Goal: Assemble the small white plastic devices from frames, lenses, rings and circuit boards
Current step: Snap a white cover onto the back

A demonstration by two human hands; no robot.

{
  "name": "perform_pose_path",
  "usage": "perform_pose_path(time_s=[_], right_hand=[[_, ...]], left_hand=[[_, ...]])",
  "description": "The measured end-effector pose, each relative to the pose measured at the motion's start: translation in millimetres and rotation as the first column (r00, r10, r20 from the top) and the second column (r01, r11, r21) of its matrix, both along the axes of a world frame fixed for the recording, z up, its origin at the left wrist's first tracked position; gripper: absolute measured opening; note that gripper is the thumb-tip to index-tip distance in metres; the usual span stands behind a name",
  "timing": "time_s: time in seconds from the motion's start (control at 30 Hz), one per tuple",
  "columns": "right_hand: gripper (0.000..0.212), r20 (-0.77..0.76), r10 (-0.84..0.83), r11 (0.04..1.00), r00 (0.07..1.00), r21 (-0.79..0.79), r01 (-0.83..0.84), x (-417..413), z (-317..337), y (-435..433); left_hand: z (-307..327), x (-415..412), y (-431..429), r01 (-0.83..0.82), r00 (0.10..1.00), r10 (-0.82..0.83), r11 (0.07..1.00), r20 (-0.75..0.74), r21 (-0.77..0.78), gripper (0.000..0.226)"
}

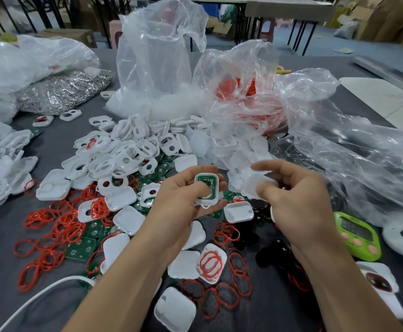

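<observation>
Two bare hands hung over loose red rubber rings (240, 271) and white plastic shells (183, 264). The left hand (183, 202) gripped a rounded white plastic frame (207, 202) with a green circuit board (205, 184) seated inside, print too tiny to read. Just beside it, the right hand (298, 202) pinched a white plastic piece (259, 185), pretty blurry. Behind them sat a heap of white frames (128, 149), then clear plastic bags (155, 56).

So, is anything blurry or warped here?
Head view: the right hand and the white piece it pinches are motion-blurred; the frame with the green circuit board in the left hand is sharp; light glints off the clear plastic bag; the wide lens bends the far edges.
</observation>
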State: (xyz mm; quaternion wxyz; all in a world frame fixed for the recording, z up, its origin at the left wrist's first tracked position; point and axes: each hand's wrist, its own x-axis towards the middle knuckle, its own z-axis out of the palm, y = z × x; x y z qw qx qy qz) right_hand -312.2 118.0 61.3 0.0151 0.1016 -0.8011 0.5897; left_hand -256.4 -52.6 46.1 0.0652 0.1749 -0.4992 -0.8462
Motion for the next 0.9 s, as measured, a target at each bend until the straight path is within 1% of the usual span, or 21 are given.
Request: perform_pose_path(time_s=[0.07,0.1,0.2,0.3,0.37,0.43,0.53,0.63,0.77,0.9], right_hand=[[0.048,0.021,0.024,1.000,0.999,-0.014,-0.024,0,-1,-1],[0.048,0.011,0.023,1.000,1.000,-0.019,-0.023,0,0,-1],[0.035,-0.056,-0.005,0.999,0.998,-0.048,0.002,2,-1,-5],[0.024,-0.089,0.002,0.996,0.996,-0.084,-0.009,5,-2,-11],[0.027,-0.046,0.089,0.977,0.995,-0.193,-0.096,8,0,-16],[0.033,0.020,0.186,0.936,0.982,-0.309,-0.171,11,2,-21],[0.025,0.093,0.240,0.895,0.966,-0.407,-0.183,11,3,-27],[0.020,0.097,0.235,0.893,0.967,-0.414,-0.175,11,1,-32],[0.030,0.048,0.260,0.880,0.964,-0.424,-0.217,8,-3,-33],[0.030,0.026,0.231,0.914,0.973,-0.348,-0.208,6,-8,-35]], left_hand=[[1,0,0,-0.002,1.000,0.002,0.999,-0.008,0.039,0.035],[1,0,1,-0.003,1.000,0.004,0.998,-0.017,0.066,0.033],[3,1,2,-0.016,0.999,0.021,0.988,-0.034,0.153,0.032],[3,2,3,-0.022,0.999,0.028,0.980,-0.026,0.200,0.033],[4,2,4,-0.026,1.000,0.028,0.978,-0.010,0.206,0.033],[5,2,5,-0.021,1.000,0.022,0.979,-0.001,0.202,0.033],[4,2,5,0.000,1.000,0.000,0.983,0.002,0.184,0.034],[3,2,5,0.020,1.000,-0.020,0.985,-0.004,0.172,0.036],[1,2,5,0.040,0.999,-0.038,0.985,-0.018,0.167,0.036],[-1,2,6,0.047,0.999,-0.043,0.984,-0.027,0.171,0.036]])
